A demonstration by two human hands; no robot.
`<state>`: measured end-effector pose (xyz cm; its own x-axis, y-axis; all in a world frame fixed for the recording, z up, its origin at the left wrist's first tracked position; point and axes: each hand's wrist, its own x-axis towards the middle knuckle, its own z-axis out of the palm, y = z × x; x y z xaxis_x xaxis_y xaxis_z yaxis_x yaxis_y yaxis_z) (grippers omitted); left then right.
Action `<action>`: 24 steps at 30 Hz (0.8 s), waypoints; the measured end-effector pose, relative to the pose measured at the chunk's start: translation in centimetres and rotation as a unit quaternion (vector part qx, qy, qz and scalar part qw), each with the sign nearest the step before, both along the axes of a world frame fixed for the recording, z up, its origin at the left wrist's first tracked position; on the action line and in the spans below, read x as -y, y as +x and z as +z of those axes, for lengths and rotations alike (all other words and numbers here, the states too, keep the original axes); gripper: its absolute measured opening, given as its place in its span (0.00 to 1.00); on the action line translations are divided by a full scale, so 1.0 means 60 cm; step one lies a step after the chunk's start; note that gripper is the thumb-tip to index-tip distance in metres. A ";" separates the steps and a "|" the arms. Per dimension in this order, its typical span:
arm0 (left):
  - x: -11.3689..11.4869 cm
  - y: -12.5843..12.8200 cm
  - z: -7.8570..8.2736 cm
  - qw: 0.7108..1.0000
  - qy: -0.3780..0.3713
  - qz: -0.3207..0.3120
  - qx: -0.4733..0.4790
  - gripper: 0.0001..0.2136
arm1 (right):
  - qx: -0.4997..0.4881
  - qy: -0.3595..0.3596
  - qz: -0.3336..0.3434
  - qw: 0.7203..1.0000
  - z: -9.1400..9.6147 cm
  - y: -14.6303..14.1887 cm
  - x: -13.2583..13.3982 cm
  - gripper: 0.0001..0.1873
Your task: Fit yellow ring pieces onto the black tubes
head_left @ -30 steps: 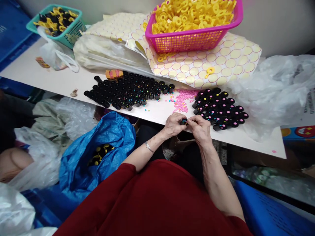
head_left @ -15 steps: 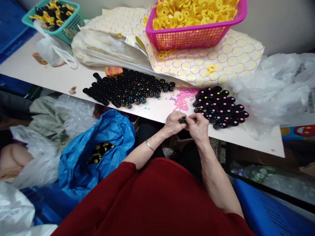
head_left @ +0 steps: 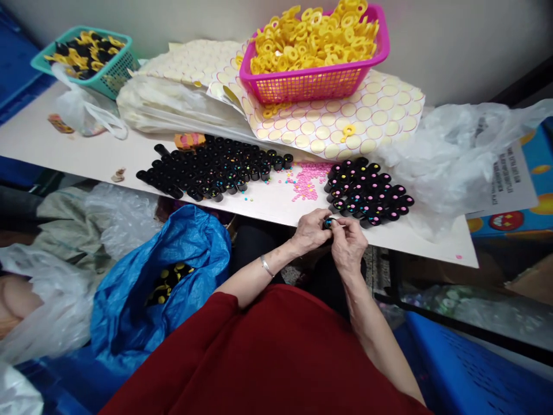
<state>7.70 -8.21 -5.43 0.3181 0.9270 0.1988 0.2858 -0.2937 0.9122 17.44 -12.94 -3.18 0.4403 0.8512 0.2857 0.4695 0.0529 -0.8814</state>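
Note:
My left hand [head_left: 310,229] and my right hand [head_left: 348,245] meet at the near edge of the table [head_left: 276,202]. The left fingers are closed round a small black tube [head_left: 329,221] with a coloured end. My right hand pinches at that same end with thumb and forefinger; what it holds there is too small to make out. Just beyond the hands lies a heap of black tubes with pink ends [head_left: 367,193]. A scatter of small pink discs [head_left: 306,180] lies to their left, and a larger heap of black tubes [head_left: 211,167] further left.
A pink basket of yellow rings [head_left: 315,52] stands on sheets of round stickers [head_left: 345,121] at the back. A teal basket [head_left: 86,55] sits far left. Clear plastic bags [head_left: 458,150] lie at the right. A blue bag with yellow-capped pieces [head_left: 168,276] is below the table.
The view has tilted and shifted. Both hands have stayed together at the table edge, still working on the black tube; the right hand's pinch has turned slightly.

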 end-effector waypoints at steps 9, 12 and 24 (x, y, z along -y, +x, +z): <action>0.002 0.039 -0.001 1.000 0.021 -0.017 0.002 0.10 | -0.028 -0.035 -0.037 0.998 -0.005 0.030 0.017 0.21; 0.003 0.028 -0.006 0.999 0.018 -0.037 0.010 0.15 | -0.007 -0.030 -0.063 0.998 -0.012 0.034 0.014 0.19; -0.163 -0.113 0.067 0.895 0.163 0.278 -0.308 0.06 | 0.163 0.047 -0.119 0.978 -0.032 0.071 0.002 0.17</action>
